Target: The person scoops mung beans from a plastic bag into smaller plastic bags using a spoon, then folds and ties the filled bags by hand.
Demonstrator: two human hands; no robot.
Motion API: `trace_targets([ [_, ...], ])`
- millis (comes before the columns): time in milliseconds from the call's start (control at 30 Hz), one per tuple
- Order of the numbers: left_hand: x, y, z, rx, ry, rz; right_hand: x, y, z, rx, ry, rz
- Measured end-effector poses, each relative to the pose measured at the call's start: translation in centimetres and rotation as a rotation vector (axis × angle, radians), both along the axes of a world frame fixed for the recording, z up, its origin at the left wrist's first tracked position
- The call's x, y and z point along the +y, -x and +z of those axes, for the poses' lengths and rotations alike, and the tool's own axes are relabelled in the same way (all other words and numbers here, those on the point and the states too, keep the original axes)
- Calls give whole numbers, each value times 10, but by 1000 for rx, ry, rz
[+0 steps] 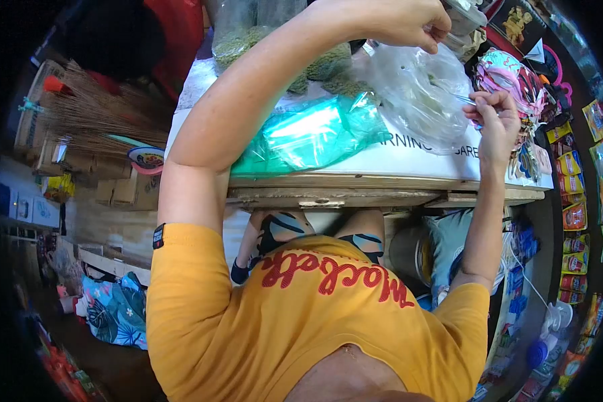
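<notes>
My left arm stretches across the table, and my left hand (419, 25) hangs over the top edge of a clear plastic bag (415, 94). Its fingers are curled together; I cannot tell what is between them. At the bag's right side, my right hand (496, 120) pinches a thin, pale-blue shiny piece (463, 99) between thumb and fingers. A green plastic bag (308, 137) lies left of the clear one, near the table's front edge. Behind it, partly covered by my left forearm, are clear bags of green, grainy-looking contents (328, 63).
A pink patterned bundle (509, 74) and several keys (530, 161) lie at the table's right end. Hanging snack packets (571, 174) line the right side. A stick broom (90, 110) and cardboard boxes (130, 191) stand left. The wooden table edge (328, 194) runs before my lap.
</notes>
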State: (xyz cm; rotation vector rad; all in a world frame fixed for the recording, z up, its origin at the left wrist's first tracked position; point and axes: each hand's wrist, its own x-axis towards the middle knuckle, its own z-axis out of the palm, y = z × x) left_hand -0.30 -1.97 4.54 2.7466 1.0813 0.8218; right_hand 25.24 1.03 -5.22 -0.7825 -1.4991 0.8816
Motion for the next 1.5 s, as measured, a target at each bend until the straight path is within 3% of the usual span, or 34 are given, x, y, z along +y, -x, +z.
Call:
trace_targets([
  [133, 4, -2, -3, -8, -31, -19, 18, 7, -23, 192, 235, 115],
  [267, -4, -1, 3, -13, 10, 6, 27, -1, -24, 253, 304, 141],
  [1200, 6, -2, -5, 21, 69, -64, 48, -53, 50, 284, 136, 59],
  [1433, 7, -4, -7, -16, -36, -116, 53, -19, 69, 161, 109, 237],
  [1500, -1, -5, -1, -27, 60, -64, 41, 5, 70, 88, 75, 300],
])
